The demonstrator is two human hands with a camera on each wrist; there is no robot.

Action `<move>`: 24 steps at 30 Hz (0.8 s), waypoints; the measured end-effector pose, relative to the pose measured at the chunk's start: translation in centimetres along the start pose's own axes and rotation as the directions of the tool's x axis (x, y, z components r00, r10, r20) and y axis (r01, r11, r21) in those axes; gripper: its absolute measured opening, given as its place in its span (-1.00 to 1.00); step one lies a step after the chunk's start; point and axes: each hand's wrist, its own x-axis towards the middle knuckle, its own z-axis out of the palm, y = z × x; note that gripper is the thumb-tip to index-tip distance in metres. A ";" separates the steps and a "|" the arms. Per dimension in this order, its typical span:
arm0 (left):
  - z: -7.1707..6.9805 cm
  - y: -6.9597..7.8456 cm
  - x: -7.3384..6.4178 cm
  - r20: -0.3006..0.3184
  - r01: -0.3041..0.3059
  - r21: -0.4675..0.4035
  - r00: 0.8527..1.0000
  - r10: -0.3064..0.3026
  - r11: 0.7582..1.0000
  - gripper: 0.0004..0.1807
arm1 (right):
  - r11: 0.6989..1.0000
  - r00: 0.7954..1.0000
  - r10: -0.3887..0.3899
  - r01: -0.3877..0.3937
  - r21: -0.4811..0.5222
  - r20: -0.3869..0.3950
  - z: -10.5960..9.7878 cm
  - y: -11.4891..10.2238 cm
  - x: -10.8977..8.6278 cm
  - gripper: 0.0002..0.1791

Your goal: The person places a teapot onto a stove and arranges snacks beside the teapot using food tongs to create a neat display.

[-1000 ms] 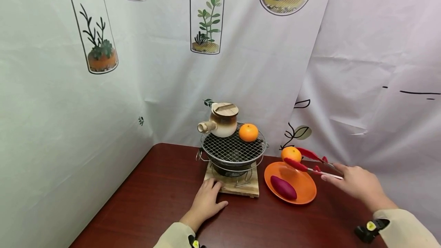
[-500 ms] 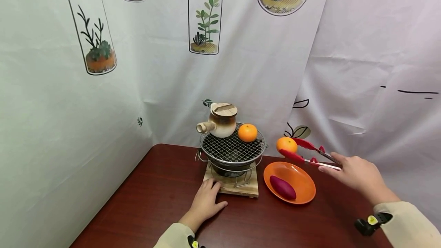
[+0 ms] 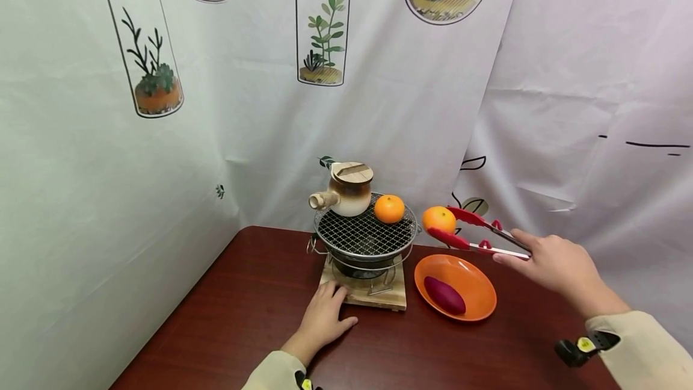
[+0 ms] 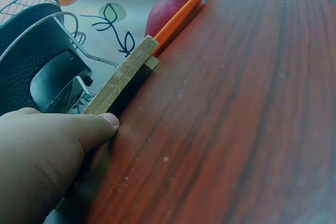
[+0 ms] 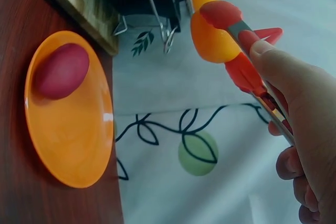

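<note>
Head view: right hand (image 3: 557, 263), right of frame, fingers clamped on red-tipped tongs (image 3: 452, 239) holding a mandarin (image 3: 439, 219). Left hand (image 3: 321, 316), lower centre: thumb apart, fingers resting on wooden board (image 3: 394, 298).

Bare left hand (image 3: 322, 316) low, palm down, fingers pointing forward, thumb splayed to right. Left forearm slanting forward and right from lower edge, in loose cream cloth sleeve (image 3: 272, 371). Bare right hand (image 3: 560, 266) held up, pointing left, thumb opposite index finger in pinching grip; other fingers (image 5: 290, 162) curled in right wrist view. Right forearm slanting from lower right corner, in matching cream cloth sleeve (image 3: 644, 351). Hands well apart.
</note>
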 end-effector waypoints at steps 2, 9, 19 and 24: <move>0.0 0.0 0.0 0.001 0.000 0.002 1.000 0.000 1.000 -0.38 | 1.000 1.000 -0.009 0.009 -0.002 -0.007 -0.3 -0.3 0.1 0.04; -0.1 0.0 0.0 -0.005 -0.001 -0.001 1.000 0.001 1.000 -0.39 | 1.000 1.000 -0.023 0.023 -0.002 -0.014 -1.0 -1.4 0.2 0.02; -0.3 0.2 0.0 -0.009 -0.003 -0.002 1.000 0.003 1.000 -0.40 | 0.996 0.992 -0.095 0.094 -0.009 -0.078 -1.2 -3.3 0.4 -0.13; -0.3 0.2 0.0 -0.004 0.001 -0.006 1.000 -0.001 1.000 -0.40 | 0.992 0.986 -0.123 0.123 -0.011 -0.108 -1.3 -4.2 0.4 -0.21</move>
